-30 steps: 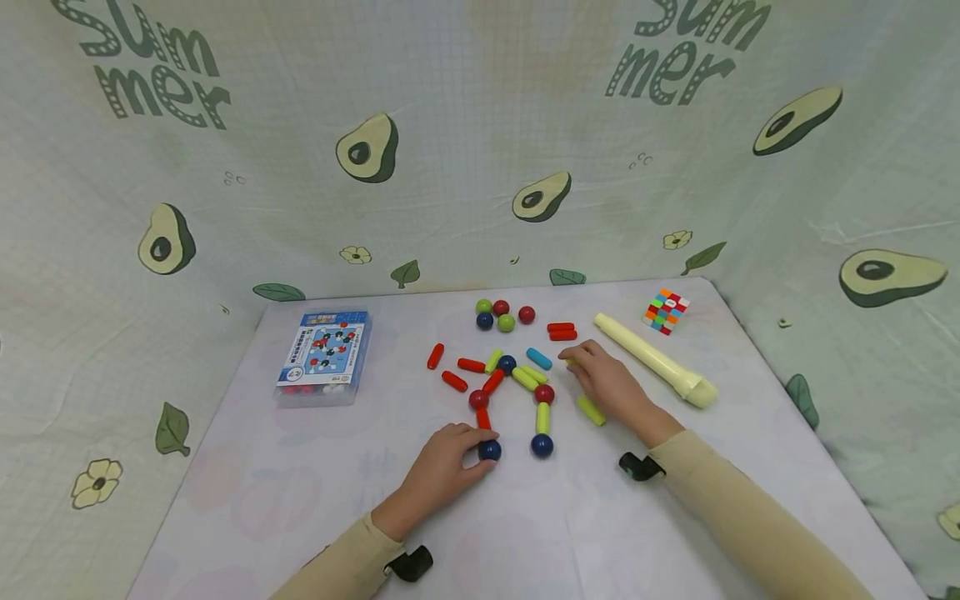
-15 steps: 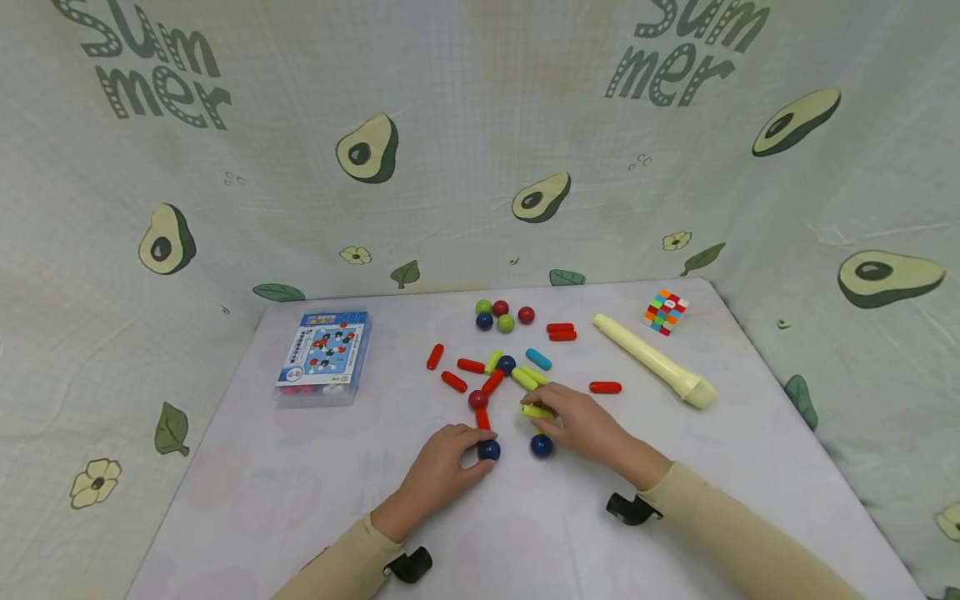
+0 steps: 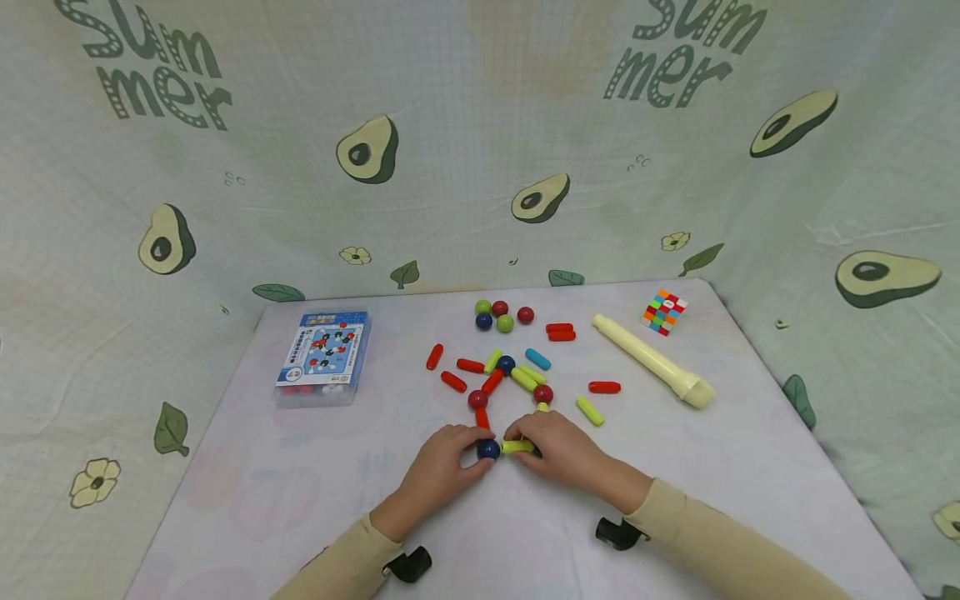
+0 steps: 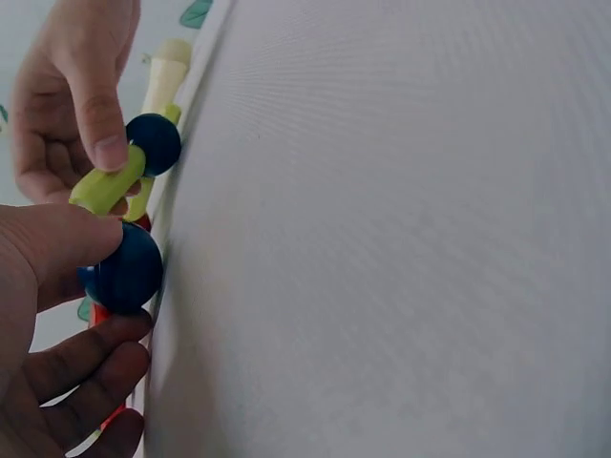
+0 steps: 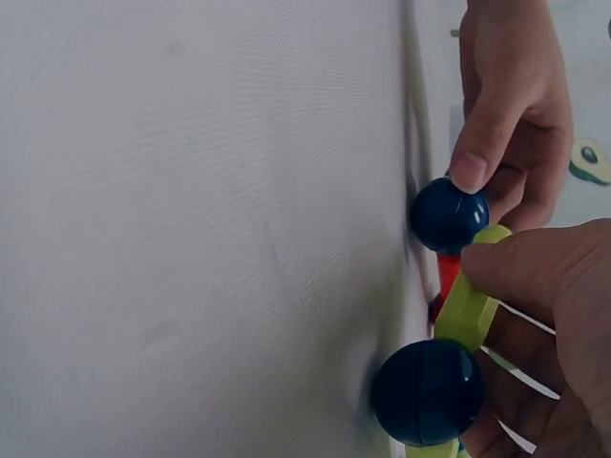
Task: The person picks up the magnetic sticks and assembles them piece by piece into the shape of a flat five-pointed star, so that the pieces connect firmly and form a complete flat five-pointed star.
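Across the pale desk (image 3: 300, 467), walled by avocado-print cloth (image 3: 225, 167), left hand (image 3: 438, 475) grips a blue ball (image 3: 489, 450); right hand (image 3: 558, 454) pinching a yellow-green rod (image 3: 517, 447) has come from 1 o'clock.

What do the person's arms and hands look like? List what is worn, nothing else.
Both arms wear long beige sleeves, the left sleeve and the right sleeve reaching to the wrists. A black camera mount sits at the left wrist, another black mount at the right. The left hand and right hand are bare.
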Available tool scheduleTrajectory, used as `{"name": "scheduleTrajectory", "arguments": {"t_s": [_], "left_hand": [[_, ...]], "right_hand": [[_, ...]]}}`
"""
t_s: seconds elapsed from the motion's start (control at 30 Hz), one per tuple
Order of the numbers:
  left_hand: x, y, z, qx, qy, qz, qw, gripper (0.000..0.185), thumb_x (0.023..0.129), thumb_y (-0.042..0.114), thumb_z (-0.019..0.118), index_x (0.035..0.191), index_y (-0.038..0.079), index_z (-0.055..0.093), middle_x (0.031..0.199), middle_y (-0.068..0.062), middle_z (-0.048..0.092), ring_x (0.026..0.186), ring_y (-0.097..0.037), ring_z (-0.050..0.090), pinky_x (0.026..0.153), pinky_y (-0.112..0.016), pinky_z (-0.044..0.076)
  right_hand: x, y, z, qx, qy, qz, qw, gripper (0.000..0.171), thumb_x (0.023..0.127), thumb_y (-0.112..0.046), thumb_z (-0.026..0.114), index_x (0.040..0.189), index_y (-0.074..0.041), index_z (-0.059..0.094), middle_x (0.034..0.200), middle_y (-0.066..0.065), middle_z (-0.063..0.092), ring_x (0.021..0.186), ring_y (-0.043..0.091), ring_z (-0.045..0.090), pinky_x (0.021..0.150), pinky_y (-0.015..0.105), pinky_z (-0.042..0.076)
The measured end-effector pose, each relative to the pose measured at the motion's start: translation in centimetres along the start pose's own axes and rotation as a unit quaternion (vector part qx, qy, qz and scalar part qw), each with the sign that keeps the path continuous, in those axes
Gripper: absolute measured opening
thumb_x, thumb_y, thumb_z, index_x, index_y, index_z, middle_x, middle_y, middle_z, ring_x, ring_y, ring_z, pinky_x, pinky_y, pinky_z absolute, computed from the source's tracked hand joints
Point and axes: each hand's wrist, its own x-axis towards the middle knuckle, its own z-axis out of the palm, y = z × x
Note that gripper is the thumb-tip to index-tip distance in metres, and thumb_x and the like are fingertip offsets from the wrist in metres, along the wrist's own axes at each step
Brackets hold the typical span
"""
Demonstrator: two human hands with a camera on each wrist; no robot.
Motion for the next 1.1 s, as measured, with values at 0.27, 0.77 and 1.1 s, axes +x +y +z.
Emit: {"name": "scheduleTrajectory", "arguments": {"t_s": [0.27, 0.77, 1.1], "left_hand": [[0.1, 0.1, 0.0, 0.002, -0.001, -0.001, 1.0, 0.039, 0.091, 0.039, 0.078, 0.126, 0.023, 0.071, 0.117, 0.007, 0.07, 0.106, -0.014, 0.061, 0.091, -0.036, 0.054], [0.1, 0.1, 0.0, 0.001, 0.009, 0.001, 1.0, 0.039, 0.091, 0.04, 0.076, 0.127, 0.024, 0.071, 0.114, 0.008, 0.069, 0.104, -0.012, 0.06, 0.09, -0.036, 0.054], [2.0, -1.4, 0.1, -0.048, 0.083, -0.085, 0.9917, 0.046, 0.093, 0.033, 0.075, 0.132, 0.016, 0.058, 0.103, 0.006, 0.057, 0.086, -0.007, 0.056, 0.075, -0.022, 0.054]], "right_hand": [[0.1, 0.3, 0.6, -0.049, -0.013, -0.017, 0.999, 0.024, 0.09, -0.025, 0.079, 0.112, -0.017, 0.076, 0.101, -0.009, 0.073, 0.092, 0.009, 0.063, 0.088, 0.037, 0.05], [-0.7, 1.1, -0.2, 0.003, 0.051, 0.045, 0.998, 0.026, 0.092, -0.022, 0.076, 0.117, -0.02, 0.071, 0.113, -0.006, 0.064, 0.104, 0.013, 0.059, 0.094, 0.04, 0.052], [-0.4, 4.1, -1.0, 0.13, 0.111, 0.218, 0.961, 0.048, 0.098, -0.02, 0.069, 0.142, -0.011, 0.053, 0.124, 0.009, 0.053, 0.095, 0.018, 0.058, 0.078, 0.031, 0.056]]}}
